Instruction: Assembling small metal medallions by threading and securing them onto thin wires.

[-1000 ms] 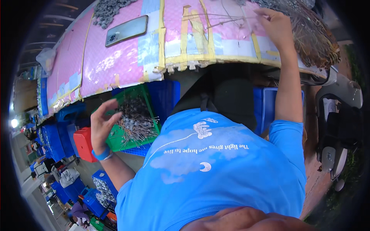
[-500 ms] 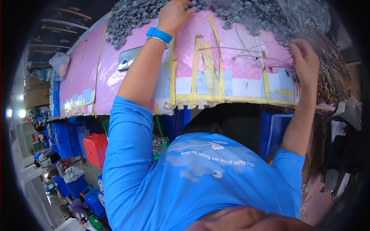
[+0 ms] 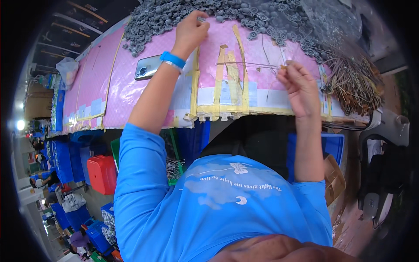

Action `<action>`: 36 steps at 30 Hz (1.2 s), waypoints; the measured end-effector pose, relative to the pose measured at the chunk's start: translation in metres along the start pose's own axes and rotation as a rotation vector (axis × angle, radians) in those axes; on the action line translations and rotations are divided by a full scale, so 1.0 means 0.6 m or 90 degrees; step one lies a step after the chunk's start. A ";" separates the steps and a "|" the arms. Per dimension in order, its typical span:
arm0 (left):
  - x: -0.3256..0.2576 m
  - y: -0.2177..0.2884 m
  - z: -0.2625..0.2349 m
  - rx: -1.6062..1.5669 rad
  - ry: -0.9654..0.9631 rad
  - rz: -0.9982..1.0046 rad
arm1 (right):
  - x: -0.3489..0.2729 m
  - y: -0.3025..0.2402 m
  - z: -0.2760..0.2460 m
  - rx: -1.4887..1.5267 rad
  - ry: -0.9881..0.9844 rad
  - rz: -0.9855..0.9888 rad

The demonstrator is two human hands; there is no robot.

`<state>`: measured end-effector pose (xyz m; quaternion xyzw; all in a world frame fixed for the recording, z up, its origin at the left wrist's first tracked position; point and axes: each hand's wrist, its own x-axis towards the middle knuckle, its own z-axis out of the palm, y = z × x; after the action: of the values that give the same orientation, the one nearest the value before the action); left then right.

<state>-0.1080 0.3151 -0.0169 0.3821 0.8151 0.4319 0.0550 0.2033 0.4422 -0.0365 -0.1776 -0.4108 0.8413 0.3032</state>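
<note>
My left hand reaches to the near edge of a heap of small grey round parts on the pink-covered table, fingers pinched on one of them. A blue band circles that wrist. My right hand is closed on a bundle of thin metal rods that point left over the table. A pile of more rods with brown ends lies just to the right of that hand.
A phone lies on the table left of my left arm. Yellow tape strips cross the pink cover. Below the table stand blue crates, a red bin and a green tray of rods. People work at far left.
My left hand rose from the green tray below up to the grey parts heap. My right hand came down and left from the rod pile, holding rods.
</note>
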 end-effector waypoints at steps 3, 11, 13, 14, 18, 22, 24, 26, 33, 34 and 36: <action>-0.075 0.030 -0.015 -0.594 -0.073 -0.194 | -0.036 0.023 0.029 0.024 -0.038 0.024; -0.271 0.094 -0.013 -0.682 -0.098 -0.167 | -0.102 0.039 0.079 -0.086 -0.045 -0.011; -0.296 0.096 -0.013 -0.652 -0.150 -0.181 | -0.119 0.039 0.087 -0.112 -0.069 -0.018; -0.304 0.098 -0.013 -0.656 -0.150 -0.182 | -0.125 0.039 0.093 -0.120 -0.074 -0.022; -0.331 0.113 -0.003 -0.764 -0.186 -0.185 | -0.152 0.041 0.104 -0.135 -0.117 -0.032; -0.347 0.119 0.000 -0.729 -0.194 -0.174 | -0.165 0.045 0.117 -0.144 -0.128 -0.041; -0.356 0.132 -0.005 -0.718 -0.163 -0.120 | -0.169 0.047 0.122 -0.159 -0.126 -0.048; -0.361 0.142 -0.014 -0.711 -0.149 -0.115 | -0.172 0.047 0.127 -0.167 -0.109 -0.046; -0.365 0.143 -0.022 -0.704 -0.101 -0.151 | -0.188 0.077 0.115 -0.202 -0.092 -0.042; -0.366 0.142 -0.022 -0.705 -0.101 -0.152 | -0.192 0.086 0.115 -0.212 -0.103 -0.058; -0.367 0.142 -0.020 -0.736 -0.133 -0.177 | -0.202 0.100 0.117 -0.293 -0.128 -0.074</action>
<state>0.0907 0.1882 0.0012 0.2206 0.4810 0.7541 0.3891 0.2342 0.2929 -0.0363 -0.1333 -0.6288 0.7203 0.2607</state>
